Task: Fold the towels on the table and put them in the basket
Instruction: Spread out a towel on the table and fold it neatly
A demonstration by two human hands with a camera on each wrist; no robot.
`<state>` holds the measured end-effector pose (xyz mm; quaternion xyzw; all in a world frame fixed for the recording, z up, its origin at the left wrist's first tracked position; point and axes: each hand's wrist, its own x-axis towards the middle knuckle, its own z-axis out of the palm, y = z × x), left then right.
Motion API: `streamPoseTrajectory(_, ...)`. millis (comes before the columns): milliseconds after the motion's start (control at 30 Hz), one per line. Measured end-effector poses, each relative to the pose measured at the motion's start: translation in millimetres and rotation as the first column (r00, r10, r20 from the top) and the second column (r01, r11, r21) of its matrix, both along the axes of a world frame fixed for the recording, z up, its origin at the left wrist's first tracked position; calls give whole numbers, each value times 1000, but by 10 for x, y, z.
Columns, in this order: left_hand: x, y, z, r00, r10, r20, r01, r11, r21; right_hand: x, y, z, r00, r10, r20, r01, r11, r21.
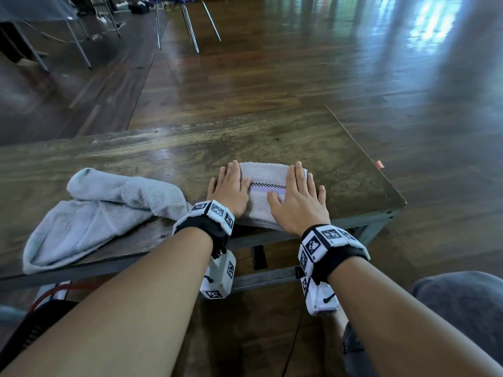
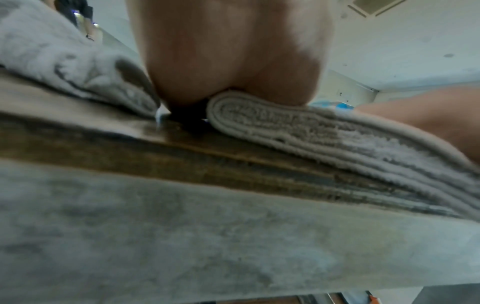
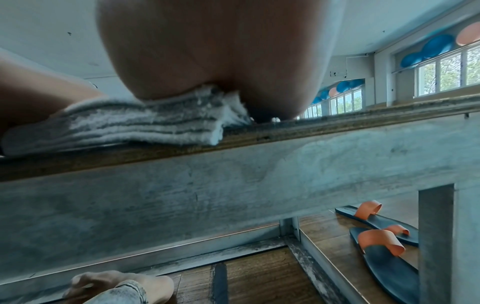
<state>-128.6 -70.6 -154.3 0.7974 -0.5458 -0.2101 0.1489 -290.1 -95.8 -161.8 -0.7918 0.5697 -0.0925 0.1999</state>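
A folded white towel (image 1: 268, 191) with a checked and purple stripe lies near the front edge of the low wooden table (image 1: 313, 137). My left hand (image 1: 231, 186) presses flat on its left side, my right hand (image 1: 298, 197) flat on its right side, fingers straight. The wrist views show the towel's stacked layers (image 2: 324, 135) (image 3: 135, 127) under the heels of my left hand (image 2: 228, 51) and right hand (image 3: 221, 51). A crumpled pale blue towel (image 1: 103, 213) lies to the left on the table (image 2: 182, 156). No basket is in view.
The table's right edge (image 1: 362, 148) and metal frame (image 3: 259, 176) are close to the folded towel. A pair of orange-strapped sandals (image 3: 384, 236) lies on the floor beneath. My foot (image 3: 116, 286) rests under the table. Chair legs (image 1: 190, 28) stand far back on the wooden floor.
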Motion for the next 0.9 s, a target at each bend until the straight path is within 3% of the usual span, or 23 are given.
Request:
streamPoseTrajectory(167,-40,-13,-6,998,63,20,-61,996,-67,5,-7,-45,1000,1,4,-1,1000,-16)
streamPoseTrajectory(333,-69,92,-48,986,145,80,-108,929,-355,1,-6,-61,1000,8,27,-7,999,-34)
streamPoseTrajectory(467,-60,99,78,986,161,42,-135,924,-359,-5,39,0,996,32,80,-29,999,-38)
streamPoseTrajectory(567,-17,142,233,973,147,-176,-204,908,-365,-14,28,125,978,6,207,-24,996,88)
streamPoseTrajectory(667,82,284,426,902,96,-421,-296,847,-441,72,93,224,966,-7,260,-25,993,119)
streamPoseTrajectory(767,290,547,622,796,49,-604,-400,791,-463,259,293,334,936,-25,352,-24,991,132)
streamPoseTrajectory(900,750,1044,813,604,-10,-797,-528,744,-410,650,589,558,823,22,568,-121,983,137)
